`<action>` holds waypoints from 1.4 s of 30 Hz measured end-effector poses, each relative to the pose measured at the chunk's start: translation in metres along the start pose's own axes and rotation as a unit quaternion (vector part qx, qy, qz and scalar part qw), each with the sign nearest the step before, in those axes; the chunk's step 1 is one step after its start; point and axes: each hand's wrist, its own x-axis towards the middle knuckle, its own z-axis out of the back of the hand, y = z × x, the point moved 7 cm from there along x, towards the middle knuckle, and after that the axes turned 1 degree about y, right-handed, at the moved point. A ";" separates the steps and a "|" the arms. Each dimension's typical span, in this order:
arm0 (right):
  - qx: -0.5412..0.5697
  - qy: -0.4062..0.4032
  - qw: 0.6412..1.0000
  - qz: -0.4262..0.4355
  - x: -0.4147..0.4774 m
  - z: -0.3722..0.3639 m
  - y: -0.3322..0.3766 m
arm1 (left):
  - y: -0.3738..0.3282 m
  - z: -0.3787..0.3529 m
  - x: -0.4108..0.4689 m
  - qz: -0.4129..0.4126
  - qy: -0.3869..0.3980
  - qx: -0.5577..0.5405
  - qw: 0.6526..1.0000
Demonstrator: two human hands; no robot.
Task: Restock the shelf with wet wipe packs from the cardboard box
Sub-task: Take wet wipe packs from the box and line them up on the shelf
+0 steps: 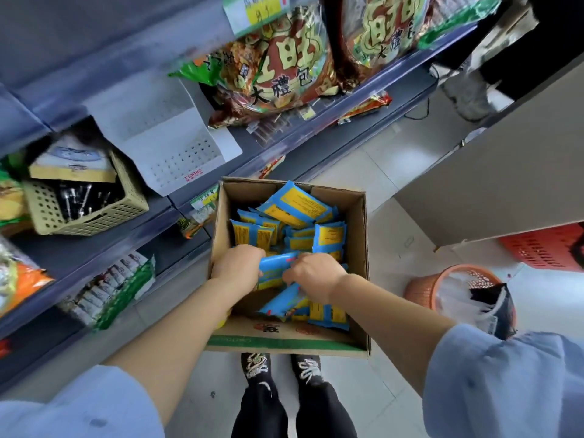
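Grey metal shelf [94, 248] at left. Glossy red snack bags [284, 64] printed "大禮包" stood on an upper tier. Brown corrugated cardboard box [358, 235], open on the floor, held loose blue-and-yellow wet wipe packs [294, 207]. Perforated beige plastic basket [94, 216] sat on the shelf. Left hand [238, 265] and right hand [316, 276] were inside the box, fingers curled gripping one blue pack [275, 270] between them.

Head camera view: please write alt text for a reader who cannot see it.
A person's left hand and right hand reach into an open cardboard box at their feet and grip blue and yellow wet wipe packs. Store shelves with large snack bags stand to the left, an orange basket to the right.
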 end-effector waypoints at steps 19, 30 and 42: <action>-0.027 -0.168 0.982 0.079 -0.038 0.218 0.121 | 0.129 0.149 -0.262 0.176 -0.378 -0.191 0.889; -0.075 -0.242 0.948 0.190 -0.046 0.302 0.316 | 0.246 0.149 -0.473 0.308 -0.491 -0.192 0.792; -0.062 -0.365 0.887 0.274 -0.093 0.380 0.513 | 0.343 0.146 -0.675 0.356 -0.565 -0.151 0.729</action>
